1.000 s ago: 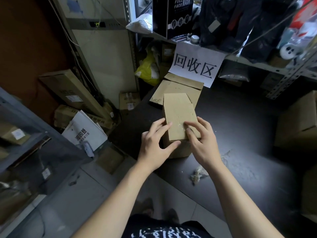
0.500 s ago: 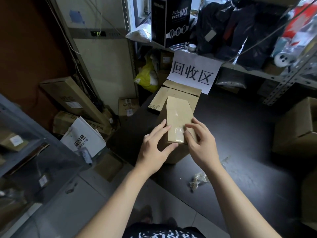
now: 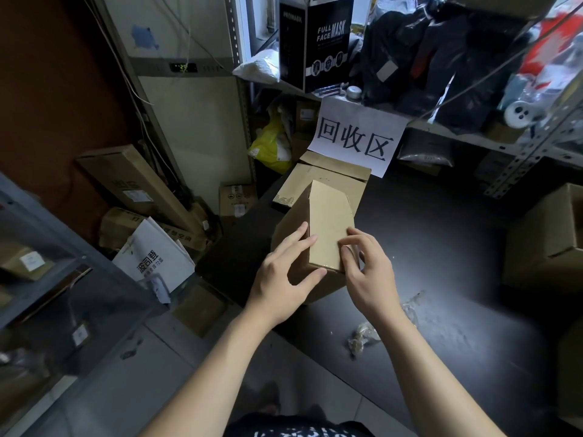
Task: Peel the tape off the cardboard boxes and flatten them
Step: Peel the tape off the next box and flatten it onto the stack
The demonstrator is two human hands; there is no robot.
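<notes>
Cardboard, plain brown, made up the box [image 3: 328, 222], which stood on the dark bench [image 3: 441, 247] close to its left edge, directly in front of the person. Its long top panel faced up, with the far right corner cut at a slant.

The left hand [image 3: 284, 279] lay against the box's left side. Its fingers were spread and nearly straight, the tips reached the top edge, and the thumb stretched along the near face.

The right hand [image 3: 369, 275] sat at the near right corner of the top panel. Its fingers curled onto the panel and the thumb tucked below, pinching that edge. Whether any tape lay under the fingertips could not be made out.

Just behind the box lay flat cardboard [image 3: 318, 181], partly under a white paper sign [image 3: 356, 137] that hung from the shelf [image 3: 457, 135] above. A crumpled clear wad [image 3: 362, 337] lay on the bench near the right forearm. A larger carton [image 3: 542, 241] stood well apart at the right.
</notes>
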